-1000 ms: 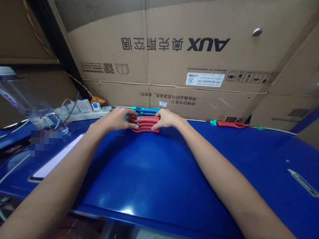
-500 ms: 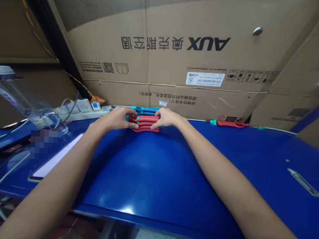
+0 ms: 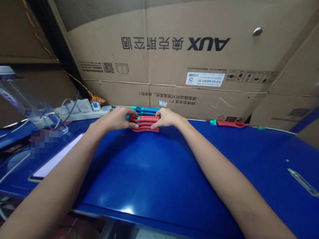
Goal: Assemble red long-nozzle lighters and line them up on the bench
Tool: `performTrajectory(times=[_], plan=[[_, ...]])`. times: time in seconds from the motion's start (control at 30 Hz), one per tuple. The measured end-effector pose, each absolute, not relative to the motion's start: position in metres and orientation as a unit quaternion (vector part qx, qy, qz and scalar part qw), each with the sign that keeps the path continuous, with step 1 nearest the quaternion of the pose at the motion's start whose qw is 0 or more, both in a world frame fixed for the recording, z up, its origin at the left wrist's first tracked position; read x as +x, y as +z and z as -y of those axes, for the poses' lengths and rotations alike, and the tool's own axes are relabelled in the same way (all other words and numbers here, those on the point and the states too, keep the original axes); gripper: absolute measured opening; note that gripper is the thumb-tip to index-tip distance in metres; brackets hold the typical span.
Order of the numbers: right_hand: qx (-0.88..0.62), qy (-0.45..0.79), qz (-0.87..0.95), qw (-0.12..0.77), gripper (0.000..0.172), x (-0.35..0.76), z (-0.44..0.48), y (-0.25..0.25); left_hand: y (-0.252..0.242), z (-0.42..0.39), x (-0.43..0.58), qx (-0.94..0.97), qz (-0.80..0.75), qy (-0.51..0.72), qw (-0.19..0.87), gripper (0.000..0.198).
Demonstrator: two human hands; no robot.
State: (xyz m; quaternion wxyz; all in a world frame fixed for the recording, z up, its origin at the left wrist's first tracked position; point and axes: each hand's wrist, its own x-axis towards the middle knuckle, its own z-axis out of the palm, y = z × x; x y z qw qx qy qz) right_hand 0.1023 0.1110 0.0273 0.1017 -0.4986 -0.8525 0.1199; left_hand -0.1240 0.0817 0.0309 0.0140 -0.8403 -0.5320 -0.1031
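Note:
A stack of several red plastic handles with small green parts [image 3: 146, 124] lies at the far side of the blue table. My left hand [image 3: 121, 118] grips its left end, thumb on the near side. On the right end, my right hand [image 3: 167, 118] is closed with its thumb pressed against the front. Behind the red stack are several blue handles of similar shape [image 3: 148, 110], partly covered by it and by my fingers. What kind of tool these handles belong to cannot be made out.
A large cardboard box wall [image 3: 162, 63] stands behind the blue table [image 3: 152, 168]. Another red handle [image 3: 232, 124] lies along the back right. A clear tube [image 3: 304, 183] is at far right. To the left are a phone [image 3: 58, 157], a power strip [image 3: 88, 114] and a clear plastic jug [image 3: 30, 96].

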Motion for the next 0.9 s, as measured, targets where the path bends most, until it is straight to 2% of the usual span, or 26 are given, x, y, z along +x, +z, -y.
performTrajectory(times=[0.9], plan=[[-0.502, 0.129, 0.849, 0.105, 0.04, 0.1021, -0.1105, 0.0281, 0.0301, -0.0813, -0.1239, -0.834, 0.543, -0.098, 0.028, 0.056]])
